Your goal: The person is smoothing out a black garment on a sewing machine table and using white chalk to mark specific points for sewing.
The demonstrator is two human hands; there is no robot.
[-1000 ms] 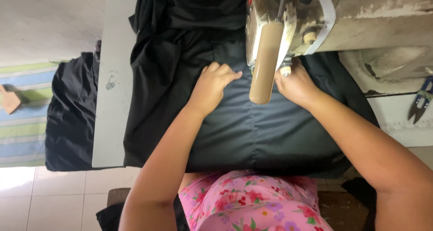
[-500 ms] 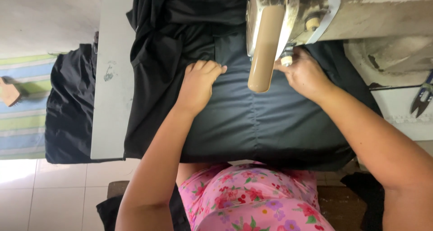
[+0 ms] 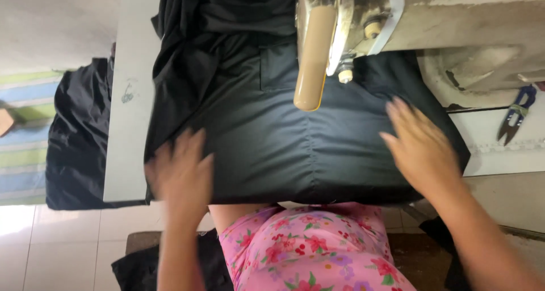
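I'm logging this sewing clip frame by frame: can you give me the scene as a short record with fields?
setting: sewing table, seen from above
machine: sewing machine, head over the cloth
work: black fabric spread flat on the table
left hand: left hand, blurred, flat on the fabric's near left edge
right hand: right hand, open, fingers spread on the fabric
beside: thread snips at right
floor: dark cloth pile

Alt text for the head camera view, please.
Both hands lie flat on black fabric spread over a sewing table: the left hand at its near left edge, the right hand near the sewing machine. Blue-handled thread snips lie farther right.
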